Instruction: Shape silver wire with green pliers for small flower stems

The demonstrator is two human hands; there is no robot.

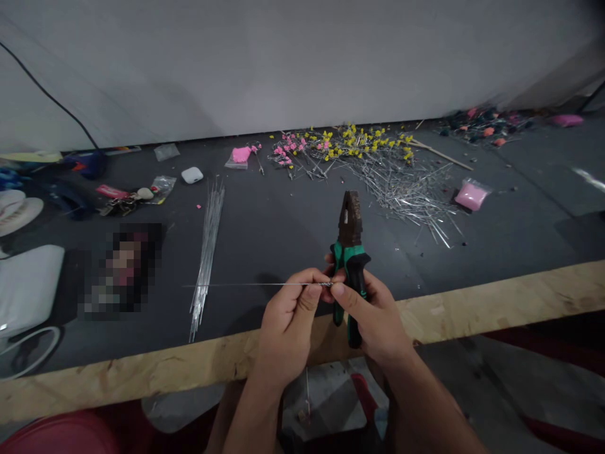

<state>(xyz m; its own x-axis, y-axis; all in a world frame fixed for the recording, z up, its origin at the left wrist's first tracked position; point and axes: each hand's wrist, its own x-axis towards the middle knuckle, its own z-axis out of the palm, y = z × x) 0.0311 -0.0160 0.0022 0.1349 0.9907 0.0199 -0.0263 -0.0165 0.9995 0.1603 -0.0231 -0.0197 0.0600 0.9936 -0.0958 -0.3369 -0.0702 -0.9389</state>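
My left hand (289, 321) pinches a thin metal wire (255, 284), whose long straight end points left across the table. Between my two hands a short stretch of the wire looks twisted. My right hand (373, 315) grips the same wire with thumb and forefinger. Also in my right hand are combination pliers (351, 246) with green and black handles and rusty jaws pointing away from me. The jaws are apart from the wire. Left of my hands lies a bundle of straight wires (208, 246), partly under the wire's free end.
At the back lie yellow-tipped wire stems (359, 142), pink-tipped ones (288, 148) and loose wires (401, 189). A pink clay pack (471, 194) is at right. Keys (123, 200), a white case (191, 174) and a white device (28, 287) lie left. The wooden table edge (189, 369) runs in front.
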